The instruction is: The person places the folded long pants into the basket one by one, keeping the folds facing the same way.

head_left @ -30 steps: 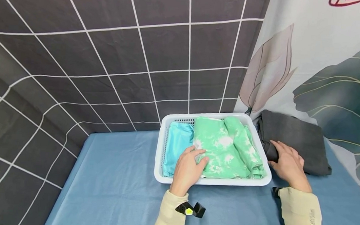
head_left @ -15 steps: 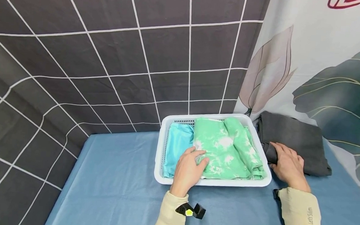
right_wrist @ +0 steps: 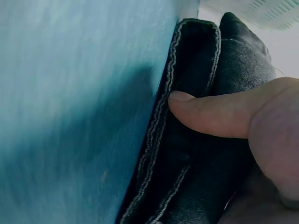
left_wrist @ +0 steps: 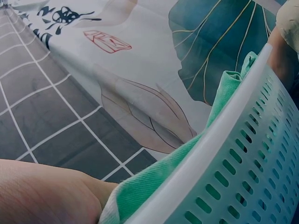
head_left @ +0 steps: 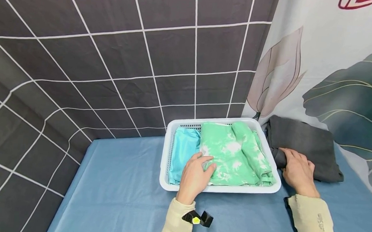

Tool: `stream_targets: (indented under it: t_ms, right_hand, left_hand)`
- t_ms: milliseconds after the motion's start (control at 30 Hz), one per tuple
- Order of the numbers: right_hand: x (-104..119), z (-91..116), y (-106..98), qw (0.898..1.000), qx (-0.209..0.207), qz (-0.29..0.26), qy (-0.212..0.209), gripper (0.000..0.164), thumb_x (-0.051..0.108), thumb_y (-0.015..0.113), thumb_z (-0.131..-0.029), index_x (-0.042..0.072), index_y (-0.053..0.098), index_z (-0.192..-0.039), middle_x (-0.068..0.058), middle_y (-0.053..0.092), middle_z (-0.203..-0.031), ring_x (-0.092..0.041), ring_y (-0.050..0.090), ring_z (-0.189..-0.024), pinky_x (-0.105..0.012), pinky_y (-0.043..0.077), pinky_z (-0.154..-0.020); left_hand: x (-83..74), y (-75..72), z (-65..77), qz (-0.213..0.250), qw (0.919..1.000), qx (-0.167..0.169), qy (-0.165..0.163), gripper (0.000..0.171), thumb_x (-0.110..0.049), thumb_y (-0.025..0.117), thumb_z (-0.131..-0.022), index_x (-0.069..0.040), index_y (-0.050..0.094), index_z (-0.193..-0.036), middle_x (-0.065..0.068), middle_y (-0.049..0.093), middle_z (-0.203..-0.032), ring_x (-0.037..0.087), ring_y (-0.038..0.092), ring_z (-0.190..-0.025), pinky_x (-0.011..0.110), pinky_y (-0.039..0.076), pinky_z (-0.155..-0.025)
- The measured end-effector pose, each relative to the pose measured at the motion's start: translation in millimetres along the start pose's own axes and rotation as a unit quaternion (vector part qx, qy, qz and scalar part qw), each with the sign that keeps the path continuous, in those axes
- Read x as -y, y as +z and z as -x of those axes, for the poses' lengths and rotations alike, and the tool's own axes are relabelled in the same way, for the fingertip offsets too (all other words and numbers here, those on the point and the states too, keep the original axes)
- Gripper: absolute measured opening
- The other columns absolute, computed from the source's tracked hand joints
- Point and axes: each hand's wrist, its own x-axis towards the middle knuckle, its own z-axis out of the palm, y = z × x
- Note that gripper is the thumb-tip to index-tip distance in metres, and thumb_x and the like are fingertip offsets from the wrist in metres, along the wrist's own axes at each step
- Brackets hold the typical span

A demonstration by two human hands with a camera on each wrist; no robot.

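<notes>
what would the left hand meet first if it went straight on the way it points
Probably the folded green-and-white patterned cloth, just ahead of the left hand; whether they touch is unclear.

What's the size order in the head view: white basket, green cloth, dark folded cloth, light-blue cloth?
1. White basket
2. Green cloth and dark folded cloth: too alike to rank
3. Light-blue cloth, partly hidden by the left hand
</notes>
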Motion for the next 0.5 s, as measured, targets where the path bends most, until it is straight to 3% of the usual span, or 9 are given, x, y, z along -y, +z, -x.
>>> stream_targets:
  t_ms: [500]
  right_hand:
    - [0, 3, -15, 0.998, 0.054, 0.039, -0.01, 0.045, -0.01, 0.064, -0.083, -0.013, 0.05, -0.126, -0.039, 0.049, -0.125, -0.058, 0.04, -0.115, -0.075, 0.033, -0.085]
  left_hand:
    - [1.3, 0.4, -0.2, 0.001, 1.0, 0.002, 0.0, 0.03, -0.031, 0.067, -0.096, -0.016, 0.075, -0.121, 0.015, 0.055, -0.143, 0.032, 0.049, -0.135, 0.053, 0.041, -0.108]
